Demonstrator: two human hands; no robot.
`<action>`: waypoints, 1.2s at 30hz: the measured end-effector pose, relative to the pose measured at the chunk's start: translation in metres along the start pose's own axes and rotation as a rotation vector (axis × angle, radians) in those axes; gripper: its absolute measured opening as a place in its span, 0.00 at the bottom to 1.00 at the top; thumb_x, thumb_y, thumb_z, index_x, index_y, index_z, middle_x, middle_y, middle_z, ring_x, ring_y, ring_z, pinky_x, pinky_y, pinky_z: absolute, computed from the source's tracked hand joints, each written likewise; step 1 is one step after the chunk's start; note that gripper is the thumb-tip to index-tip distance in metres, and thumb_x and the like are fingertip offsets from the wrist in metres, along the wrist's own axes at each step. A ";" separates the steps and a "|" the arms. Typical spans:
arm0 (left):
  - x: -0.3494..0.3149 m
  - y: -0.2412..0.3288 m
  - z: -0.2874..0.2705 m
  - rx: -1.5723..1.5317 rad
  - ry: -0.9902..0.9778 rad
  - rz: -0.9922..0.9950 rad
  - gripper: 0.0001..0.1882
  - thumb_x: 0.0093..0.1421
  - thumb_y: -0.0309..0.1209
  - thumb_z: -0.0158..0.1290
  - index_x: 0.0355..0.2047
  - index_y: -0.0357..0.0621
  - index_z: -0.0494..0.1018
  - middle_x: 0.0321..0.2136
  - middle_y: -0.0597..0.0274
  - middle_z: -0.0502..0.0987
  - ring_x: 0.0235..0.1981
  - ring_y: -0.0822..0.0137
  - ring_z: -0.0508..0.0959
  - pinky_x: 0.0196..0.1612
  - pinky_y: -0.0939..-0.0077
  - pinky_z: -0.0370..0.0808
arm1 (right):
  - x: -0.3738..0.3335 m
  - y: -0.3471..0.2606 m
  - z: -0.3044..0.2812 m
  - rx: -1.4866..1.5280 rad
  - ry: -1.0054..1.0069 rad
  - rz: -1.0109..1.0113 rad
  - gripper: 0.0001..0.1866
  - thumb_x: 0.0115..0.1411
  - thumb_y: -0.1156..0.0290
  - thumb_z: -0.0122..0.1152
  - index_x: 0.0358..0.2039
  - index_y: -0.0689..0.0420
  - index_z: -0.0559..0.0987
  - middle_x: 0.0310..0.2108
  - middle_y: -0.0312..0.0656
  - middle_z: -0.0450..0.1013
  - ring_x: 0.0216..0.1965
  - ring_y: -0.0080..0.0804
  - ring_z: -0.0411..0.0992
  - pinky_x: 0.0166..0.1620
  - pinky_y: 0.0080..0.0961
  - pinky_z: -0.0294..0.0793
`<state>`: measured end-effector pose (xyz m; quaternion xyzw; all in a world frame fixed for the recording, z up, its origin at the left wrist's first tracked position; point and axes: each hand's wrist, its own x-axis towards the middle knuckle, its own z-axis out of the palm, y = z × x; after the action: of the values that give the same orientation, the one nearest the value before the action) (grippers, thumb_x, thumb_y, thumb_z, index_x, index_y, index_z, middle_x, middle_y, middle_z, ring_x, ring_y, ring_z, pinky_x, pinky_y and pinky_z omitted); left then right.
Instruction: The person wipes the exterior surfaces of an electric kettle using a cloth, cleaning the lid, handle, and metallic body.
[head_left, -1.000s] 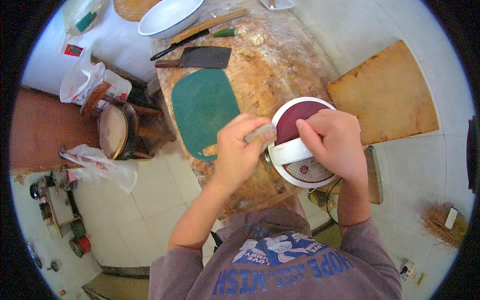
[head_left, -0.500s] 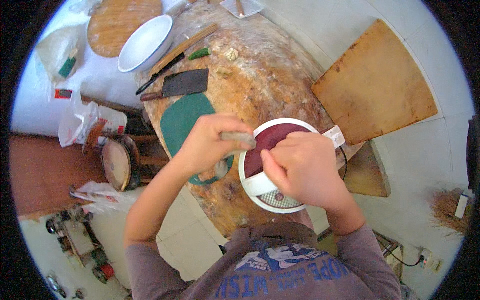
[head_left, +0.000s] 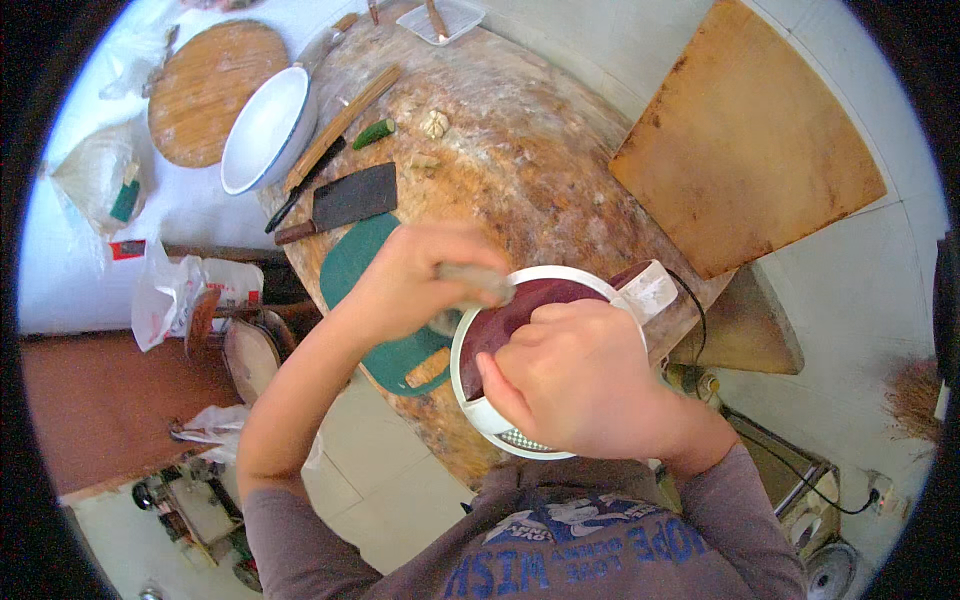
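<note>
My left hand (head_left: 430, 265) is closed around a small greyish, rod-like piece (head_left: 475, 281), blurred by motion. It hovers at the far left rim of a round appliance (head_left: 480, 345) with a white rim and dark red face. My right hand (head_left: 580, 375) is in a fist over the appliance, gripping a white handle-like bar (head_left: 487, 416) that my fingers mostly cover. Below the bar shows a patch of checkered metal. A green cutting board (head_left: 360, 260) lies under my left forearm. Beyond it rests a cleaver (head_left: 355, 195) with a dark blade.
Farther back on the worn table lie a cucumber piece (head_left: 374, 132), a garlic bulb (head_left: 435, 124), a wooden stick (head_left: 340, 130) and a clear tray (head_left: 440, 22). A white bowl (head_left: 262, 135) and round wooden board (head_left: 218, 92) are far left. A large board (head_left: 750, 140) leans right; a black cord runs beside it.
The view has shifted, so the table things sit differently in the picture. The appliance and my right hand appear lower and farther left. Both hands keep their grips.
</note>
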<state>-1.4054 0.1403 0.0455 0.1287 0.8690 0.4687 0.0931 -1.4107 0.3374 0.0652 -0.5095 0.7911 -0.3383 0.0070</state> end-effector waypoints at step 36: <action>0.012 0.026 0.036 0.186 0.362 0.269 0.07 0.42 0.23 0.54 0.26 0.39 0.75 0.29 0.53 0.72 0.33 0.52 0.74 0.35 0.66 0.70 | 0.001 0.016 0.001 0.426 0.358 0.077 0.24 0.63 0.62 0.40 0.55 0.65 0.59 0.54 0.56 0.58 0.57 0.47 0.56 0.59 0.33 0.52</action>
<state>-1.4030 0.1861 0.0469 0.1654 0.8859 0.4103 -0.1397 -1.4233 0.3403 0.0563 -0.3982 0.7097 -0.5811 -0.0128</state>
